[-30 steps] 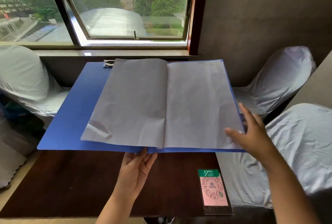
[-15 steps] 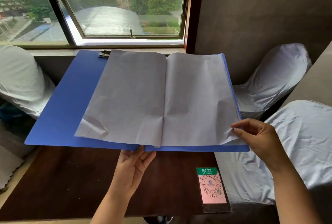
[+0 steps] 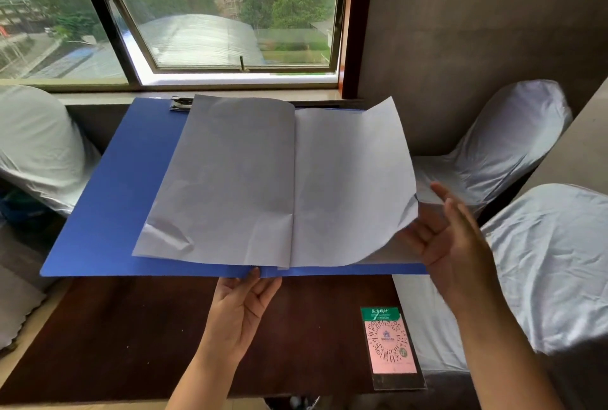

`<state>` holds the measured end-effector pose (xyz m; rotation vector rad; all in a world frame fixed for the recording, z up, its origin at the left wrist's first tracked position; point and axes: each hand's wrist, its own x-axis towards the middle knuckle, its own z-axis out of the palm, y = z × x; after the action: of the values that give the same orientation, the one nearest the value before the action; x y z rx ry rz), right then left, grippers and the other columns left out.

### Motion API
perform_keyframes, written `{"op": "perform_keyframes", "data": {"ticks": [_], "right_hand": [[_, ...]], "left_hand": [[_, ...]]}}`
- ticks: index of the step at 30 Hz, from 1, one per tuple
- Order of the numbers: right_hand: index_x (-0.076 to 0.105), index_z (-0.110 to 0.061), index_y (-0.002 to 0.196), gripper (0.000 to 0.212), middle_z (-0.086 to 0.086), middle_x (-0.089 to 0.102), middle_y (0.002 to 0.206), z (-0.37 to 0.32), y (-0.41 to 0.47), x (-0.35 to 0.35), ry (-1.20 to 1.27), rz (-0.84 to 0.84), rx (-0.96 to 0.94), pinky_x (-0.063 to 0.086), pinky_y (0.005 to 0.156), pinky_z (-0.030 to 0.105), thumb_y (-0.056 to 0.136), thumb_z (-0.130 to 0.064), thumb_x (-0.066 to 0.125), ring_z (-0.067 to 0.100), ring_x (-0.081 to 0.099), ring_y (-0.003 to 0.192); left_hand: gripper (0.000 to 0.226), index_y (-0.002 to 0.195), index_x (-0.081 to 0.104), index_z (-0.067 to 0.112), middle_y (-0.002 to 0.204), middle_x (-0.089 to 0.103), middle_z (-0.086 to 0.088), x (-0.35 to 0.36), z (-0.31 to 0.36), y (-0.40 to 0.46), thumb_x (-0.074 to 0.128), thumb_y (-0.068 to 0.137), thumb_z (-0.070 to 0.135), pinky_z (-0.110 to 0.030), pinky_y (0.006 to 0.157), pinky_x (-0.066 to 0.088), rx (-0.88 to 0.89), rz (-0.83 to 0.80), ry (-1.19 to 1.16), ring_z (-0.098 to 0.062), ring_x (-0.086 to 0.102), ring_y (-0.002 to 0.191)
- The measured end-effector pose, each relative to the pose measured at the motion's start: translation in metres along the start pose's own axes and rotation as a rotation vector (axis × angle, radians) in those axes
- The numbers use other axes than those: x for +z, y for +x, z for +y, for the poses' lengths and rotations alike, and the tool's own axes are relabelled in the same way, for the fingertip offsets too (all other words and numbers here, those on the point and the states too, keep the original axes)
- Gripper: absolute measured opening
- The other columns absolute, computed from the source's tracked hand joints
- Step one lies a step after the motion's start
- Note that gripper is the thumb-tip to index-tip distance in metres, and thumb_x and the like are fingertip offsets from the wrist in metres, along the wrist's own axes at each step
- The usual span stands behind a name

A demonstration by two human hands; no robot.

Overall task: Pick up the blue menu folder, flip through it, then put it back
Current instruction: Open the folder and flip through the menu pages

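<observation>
The blue menu folder (image 3: pixel 108 199) lies open in the air above the dark table, its grey-white pages (image 3: pixel 230 186) spread across it. My left hand (image 3: pixel 243 311) holds it from below at the spine, fingers under the front edge. The right-hand page (image 3: pixel 355 179) is lifted and curling up at its lower right corner. My right hand (image 3: pixel 450 242) is under that raised corner, palm up, fingers spread against the sheet. A metal clip (image 3: pixel 180 103) shows at the folder's far left top.
A dark wooden table (image 3: pixel 131 337) lies below, with a pink and green QR-code card (image 3: pixel 390 344) in a stand near its right front. White-covered chairs stand at left (image 3: pixel 36 146) and right (image 3: pixel 513 140) (image 3: pixel 552 261). A window sill (image 3: pixel 98 93) runs behind.
My right hand went from resting on the right page's edge to pinching its lower corner, and now has the page lifted and curling leftward. The folder sits slightly higher.
</observation>
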<state>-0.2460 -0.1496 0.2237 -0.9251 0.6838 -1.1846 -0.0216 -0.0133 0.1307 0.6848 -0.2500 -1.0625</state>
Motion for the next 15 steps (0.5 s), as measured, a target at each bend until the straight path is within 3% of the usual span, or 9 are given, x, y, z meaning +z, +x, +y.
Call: {"op": "perform_keyframes", "data": {"ticks": [1,3,5,7,9,11,13,15], "right_hand": [[0.06,-0.027,0.107,0.026,-0.003,0.077,0.087,0.002,0.0,0.005,0.184,-0.003,0.086,0.06,0.067,0.031,0.097,-0.026,0.036,0.016,0.072,0.085],[0.067,-0.024,0.098,0.031,0.001,0.076,0.087,0.007,-0.003,0.017,0.185,-0.018,0.145,0.061,0.067,0.038,0.096,-0.02,0.036,0.018,0.072,0.082],[0.064,-0.023,0.084,0.029,0.01,0.073,0.091,0.016,-0.009,0.033,-0.253,-0.019,0.097,0.059,0.07,0.041,0.095,-0.011,0.04,0.027,0.069,0.083],[0.057,-0.022,0.077,0.027,0.015,0.067,0.088,0.025,-0.014,0.048,-0.693,-0.041,-0.028,0.049,0.066,0.03,0.093,-0.006,0.043,0.034,0.062,0.084],[0.056,-0.024,0.1,0.022,-0.001,0.062,0.1,0.035,-0.019,0.062,-0.963,-0.231,-0.223,0.044,0.067,0.024,0.094,-0.009,0.042,0.016,0.057,0.092],[0.036,-0.037,0.134,0.047,-0.007,0.042,0.139,0.045,-0.025,0.073,-1.08,-0.385,-0.346,0.048,0.088,0.026,0.095,-0.01,0.04,0.005,0.041,0.123],[0.024,-0.039,0.141,0.059,-0.008,0.024,0.154,0.053,-0.03,0.082,-1.142,-0.442,-0.446,0.038,0.101,0.027,0.094,-0.007,0.041,0.006,0.026,0.135],[0.028,-0.033,0.142,0.06,-0.004,0.028,0.153,0.061,-0.033,0.086,-1.171,-0.497,-0.493,0.032,0.108,0.029,0.092,-0.004,0.043,0.009,0.024,0.137]], "left_hand": [[0.035,0.101,0.061,0.021,0.09,0.076,-0.004,0.0,0.0,0.0,0.051,0.077,-0.002,-0.031,0.065,0.059,-0.002,0.001,0.0,-0.022,0.072,0.087],[0.034,0.101,0.06,0.02,0.09,0.076,-0.005,0.001,-0.002,-0.001,0.051,0.077,-0.002,-0.031,0.065,0.059,-0.01,0.003,-0.013,-0.022,0.072,0.086],[0.034,0.102,0.06,0.019,0.092,0.076,-0.005,0.003,-0.004,-0.003,0.051,0.077,-0.002,-0.031,0.064,0.059,-0.017,0.004,-0.025,-0.023,0.072,0.087],[0.036,0.104,0.061,0.019,0.096,0.075,-0.006,0.005,-0.006,-0.004,0.051,0.077,-0.002,-0.031,0.065,0.059,-0.023,-0.004,-0.025,-0.024,0.071,0.089],[0.037,0.104,0.062,0.019,0.097,0.075,-0.006,0.008,-0.008,-0.006,0.051,0.076,-0.003,-0.032,0.065,0.059,-0.029,-0.011,-0.024,-0.024,0.071,0.089],[0.038,0.106,0.061,0.017,0.096,0.075,-0.008,0.01,-0.01,-0.009,0.052,0.075,-0.004,-0.032,0.065,0.059,-0.035,-0.017,-0.018,-0.025,0.072,0.087],[0.038,0.107,0.062,0.015,0.096,0.075,-0.01,0.012,-0.01,-0.011,0.052,0.075,-0.004,-0.031,0.065,0.059,-0.035,-0.027,0.007,-0.025,0.072,0.086],[0.036,0.102,0.067,0.016,0.096,0.075,-0.012,0.013,-0.009,-0.013,0.052,0.076,-0.002,-0.031,0.066,0.059,-0.032,-0.045,0.028,-0.025,0.072,0.086]]}}
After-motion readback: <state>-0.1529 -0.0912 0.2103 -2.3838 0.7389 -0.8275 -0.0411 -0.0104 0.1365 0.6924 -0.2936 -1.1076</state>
